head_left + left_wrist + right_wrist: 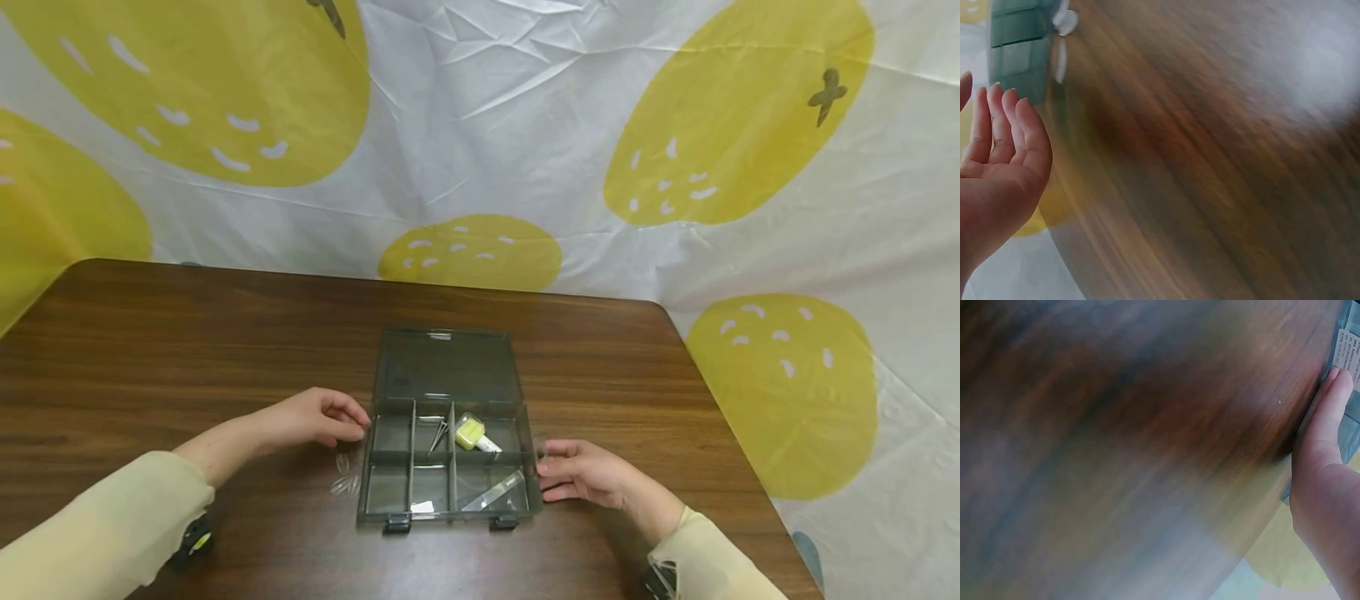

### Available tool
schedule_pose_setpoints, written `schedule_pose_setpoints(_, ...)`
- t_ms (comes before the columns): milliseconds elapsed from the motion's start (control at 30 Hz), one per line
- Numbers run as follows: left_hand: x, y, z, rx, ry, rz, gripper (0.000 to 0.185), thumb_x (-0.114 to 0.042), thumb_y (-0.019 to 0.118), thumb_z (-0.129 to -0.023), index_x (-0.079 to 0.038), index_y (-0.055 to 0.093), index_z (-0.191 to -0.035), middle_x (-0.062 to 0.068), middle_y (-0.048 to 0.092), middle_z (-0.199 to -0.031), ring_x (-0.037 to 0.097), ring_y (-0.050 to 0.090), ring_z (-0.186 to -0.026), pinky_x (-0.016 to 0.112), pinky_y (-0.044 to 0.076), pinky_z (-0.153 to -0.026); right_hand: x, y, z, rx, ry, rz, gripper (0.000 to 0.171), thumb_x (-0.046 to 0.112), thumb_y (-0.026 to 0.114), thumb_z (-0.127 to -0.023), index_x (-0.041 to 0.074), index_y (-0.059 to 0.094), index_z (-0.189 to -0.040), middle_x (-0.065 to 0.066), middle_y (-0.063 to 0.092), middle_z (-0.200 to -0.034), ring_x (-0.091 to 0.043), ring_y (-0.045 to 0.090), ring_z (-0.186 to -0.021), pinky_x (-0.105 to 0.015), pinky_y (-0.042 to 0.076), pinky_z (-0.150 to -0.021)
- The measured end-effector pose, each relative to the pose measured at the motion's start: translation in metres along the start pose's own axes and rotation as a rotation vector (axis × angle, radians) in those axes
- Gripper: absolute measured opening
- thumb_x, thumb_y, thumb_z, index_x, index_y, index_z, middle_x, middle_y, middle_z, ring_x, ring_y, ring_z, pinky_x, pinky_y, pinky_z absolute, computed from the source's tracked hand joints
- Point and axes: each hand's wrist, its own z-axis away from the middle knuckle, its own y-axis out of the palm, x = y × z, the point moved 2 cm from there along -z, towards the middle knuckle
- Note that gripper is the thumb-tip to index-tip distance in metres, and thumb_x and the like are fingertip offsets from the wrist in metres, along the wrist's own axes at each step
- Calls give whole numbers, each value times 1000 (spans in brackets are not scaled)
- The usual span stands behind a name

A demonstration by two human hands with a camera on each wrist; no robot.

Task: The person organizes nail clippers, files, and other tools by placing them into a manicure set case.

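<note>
Head view shows one smoky, translucent plastic organizer box [448, 454] lying open near the front edge of a dark wood-grain table [150, 350], its flat lid [448, 367] folded back away from the person and two small latches at its near rim. Thin dividers split the tray into six compartments, two rows of three. The far middle cell holds a few thin metal pins [438, 433]; the far right cell holds one pale yellow squarish piece [470, 431]; the near right cell holds one clear flat strip [492, 493]; a small white scrap lies in the near middle cell. Three small clear oval pieces [343, 477] lie on the wood just left of the box. One left hand [318, 417] rests beside the box's left wall, fingers loosely curled with nothing inside them; the left wrist view shows its fingers [1007, 119] relaxed and close to the box. One right hand [581, 471] lies against the right wall, fingers nearly straight and touching it without wrapping round. Both sleeves are soft cream fabric. Behind hangs a creased white sheet [525, 108] printed with large yellow lemons.
</note>
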Motion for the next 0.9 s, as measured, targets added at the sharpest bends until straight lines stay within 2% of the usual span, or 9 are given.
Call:
schedule_pose_setpoints(100, 6, 0, 3, 10, 42, -40, 31, -13, 68, -83, 9, 62, -104, 1, 65, -85, 7, 57, -75, 26, 50, -68, 0, 0, 0, -1, 2, 1, 58, 7, 50, -93, -17, 22, -138, 4, 65, -94, -11, 64, -88, -29, 53, -81)
schedule_pose_setpoints(200, 13, -1, 4, 14, 118, -102, 27, -9, 69, -79, 10, 63, -98, 3, 66, -82, 5, 57, -70, 21, 48, -62, 0, 0, 0, 1, 6, 3, 59, 7, 51, -93, -16, 22, -139, 4, 65, -94, -11, 64, -89, -29, 53, -82)
schedule_pose_setpoints(300, 17, 0, 5, 3, 175, -158, 25, -9, 72, -76, 9, 65, -93, 6, 67, -82, 1, 56, -71, 18, 48, -64, 0, 0, -1, -3, 14, 5, 60, 9, 52, -93, -16, 22, -139, 3, 65, -95, -11, 64, -89, -29, 53, -82)
schedule_pose_setpoints(367, 18, 1, 6, -9, 202, -197, 24, -10, 73, -75, 7, 66, -91, 5, 67, -81, 0, 56, -71, 17, 48, -65, 0, -1, -1, -2, 15, 10, 61, 9, 52, -93, -16, 21, -140, 4, 65, -95, -11, 64, -89, -28, 53, -82)
schedule_pose_setpoints(633, 18, 8, 7, -87, 286, -460, 12, -10, 74, -69, -10, 67, -78, -8, 58, -72, -4, 47, -67, 17, 43, -62, 0, -1, -1, 0, 0, 6, 61, 7, 51, -92, -17, 20, -139, 2, 64, -96, -12, 64, -89, -30, 53, -83)
schedule_pose_setpoints(767, 18, 9, 7, -81, 308, -495, 9, -8, 72, -70, -12, 63, -71, -10, 55, -67, -4, 45, -64, 17, 41, -59, -1, -2, -2, 5, 2, -1, 59, 7, 51, -93, -17, 21, -139, 3, 64, -96, -12, 64, -89, -30, 53, -83)
schedule_pose_setpoints(900, 18, 9, 8, -71, 317, -485, 10, -6, 69, -73, -11, 62, -69, -10, 54, -63, -5, 44, -60, 17, 41, -56, -1, -3, -2, 8, 10, -8, 59, 8, 51, -93, -16, 23, -139, 3, 65, -95, -11, 64, -89, -29, 53, -82)
